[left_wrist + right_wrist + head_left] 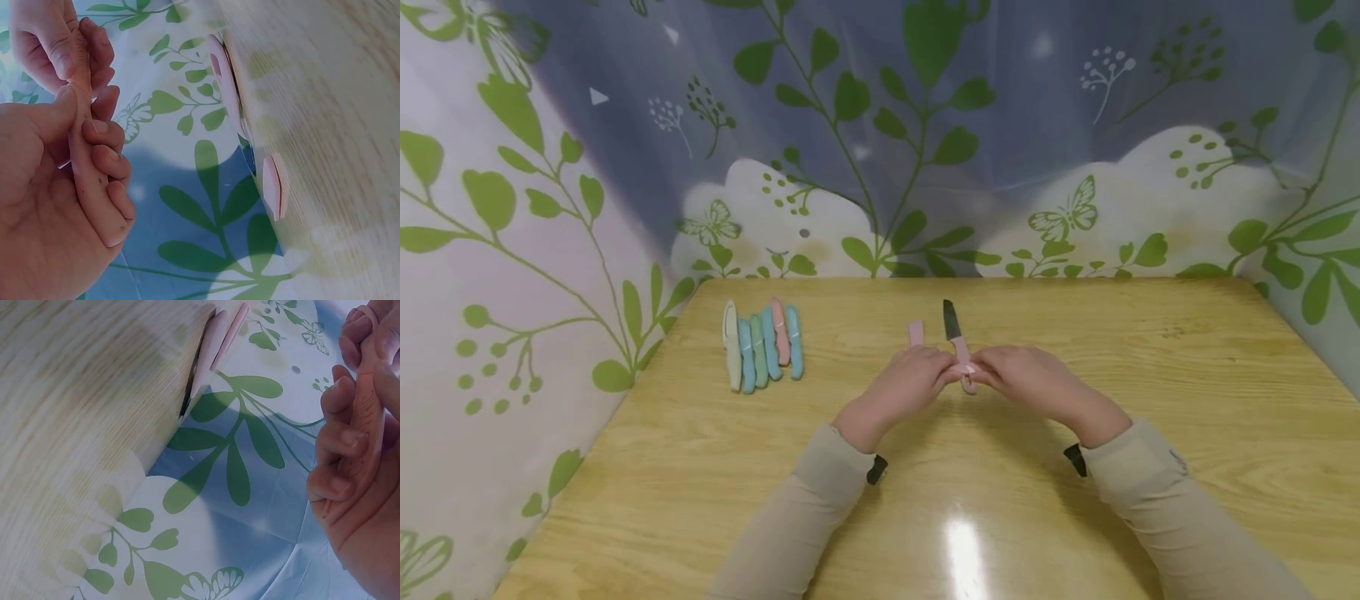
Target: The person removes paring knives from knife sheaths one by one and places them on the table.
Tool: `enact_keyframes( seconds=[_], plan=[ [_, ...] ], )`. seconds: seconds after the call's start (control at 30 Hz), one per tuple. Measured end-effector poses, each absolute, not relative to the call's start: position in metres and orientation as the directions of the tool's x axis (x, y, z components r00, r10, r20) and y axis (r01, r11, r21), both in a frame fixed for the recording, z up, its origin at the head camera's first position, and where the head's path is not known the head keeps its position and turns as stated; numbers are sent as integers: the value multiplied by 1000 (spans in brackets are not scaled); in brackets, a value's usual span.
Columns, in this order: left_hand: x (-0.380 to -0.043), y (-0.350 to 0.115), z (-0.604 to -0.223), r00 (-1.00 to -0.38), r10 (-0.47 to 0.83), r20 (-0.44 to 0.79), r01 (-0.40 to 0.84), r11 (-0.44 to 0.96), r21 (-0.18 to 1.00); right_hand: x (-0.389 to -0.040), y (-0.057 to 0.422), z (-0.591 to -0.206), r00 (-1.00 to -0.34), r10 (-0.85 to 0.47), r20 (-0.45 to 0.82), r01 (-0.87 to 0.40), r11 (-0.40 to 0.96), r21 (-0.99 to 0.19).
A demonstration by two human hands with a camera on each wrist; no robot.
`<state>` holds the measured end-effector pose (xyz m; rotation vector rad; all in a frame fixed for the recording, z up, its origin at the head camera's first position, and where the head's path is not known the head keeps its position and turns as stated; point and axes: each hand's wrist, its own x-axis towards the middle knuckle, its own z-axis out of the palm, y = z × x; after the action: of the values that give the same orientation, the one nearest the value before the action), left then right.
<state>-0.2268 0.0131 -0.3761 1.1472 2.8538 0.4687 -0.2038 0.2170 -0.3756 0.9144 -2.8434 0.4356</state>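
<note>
Both hands hold a pink peeler crosswise above the wooden table. My left hand has its fingers curled round one end, as the left wrist view shows. At the other end my right hand grips it, fingers wrapped round the handle with its raised pattern. A narrow loop shows at the peeler's far end in the right wrist view. Below and beyond the hands lies a knife with a black blade and pink handle, blade pointing away. Left of it is a flat pink sheath, partly covered by my left hand.
At the left of the table, several closed knives with blue, green and pink handles lie side by side. A cream peeler-like tool lies at their left end. A leaf-patterned curtain borders the back and left.
</note>
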Motion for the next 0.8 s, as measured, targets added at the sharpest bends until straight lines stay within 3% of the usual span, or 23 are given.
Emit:
enact_keyframes(
  seconds=[0.8],
  plan=[
    [-227, 14, -376, -727, 684, 61, 662, 676, 323, -207, 222, -374, -824, -550, 134, -564, 778, -277]
  ],
)
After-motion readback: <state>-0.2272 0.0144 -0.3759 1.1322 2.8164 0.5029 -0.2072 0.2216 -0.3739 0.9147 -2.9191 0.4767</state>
